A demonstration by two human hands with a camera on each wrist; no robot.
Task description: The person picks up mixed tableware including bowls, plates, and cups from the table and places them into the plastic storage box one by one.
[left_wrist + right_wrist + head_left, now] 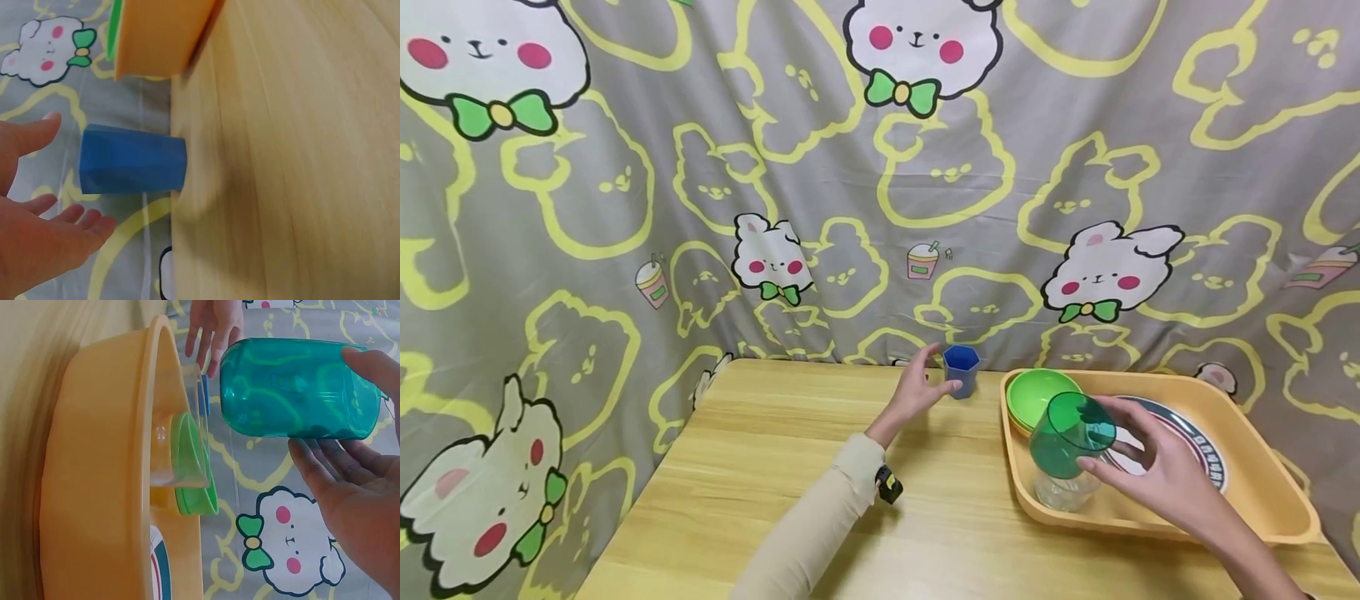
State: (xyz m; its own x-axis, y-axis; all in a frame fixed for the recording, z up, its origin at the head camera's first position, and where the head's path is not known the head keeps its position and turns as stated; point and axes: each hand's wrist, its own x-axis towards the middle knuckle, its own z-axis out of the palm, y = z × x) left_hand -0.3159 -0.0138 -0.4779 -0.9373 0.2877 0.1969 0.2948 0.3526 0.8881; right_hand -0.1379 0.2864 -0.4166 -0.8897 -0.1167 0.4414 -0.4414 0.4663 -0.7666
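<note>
In the head view a blue hexagonal cup [961,379] stands upright on the wooden table near the curtain. My left hand [917,390] reaches beside it, thumb and fingers spread; the left wrist view shows a gap between the fingertips and the blue cup [134,160]. My right hand [1157,458] grips a translucent green cup [1063,454] by its sides, between thumb and fingers. This cup is held above the yellow tray's front left part, over a clear cup [1063,493] that it partly hides.
The yellow tray [1273,467] takes up the table's right side. Stacked bowls, a green bowl [1033,398] on top, sit in its back left corner. A round plate [1213,462] with a printed rim lies beside them. A patterned curtain [820,167] hangs behind the table [715,467].
</note>
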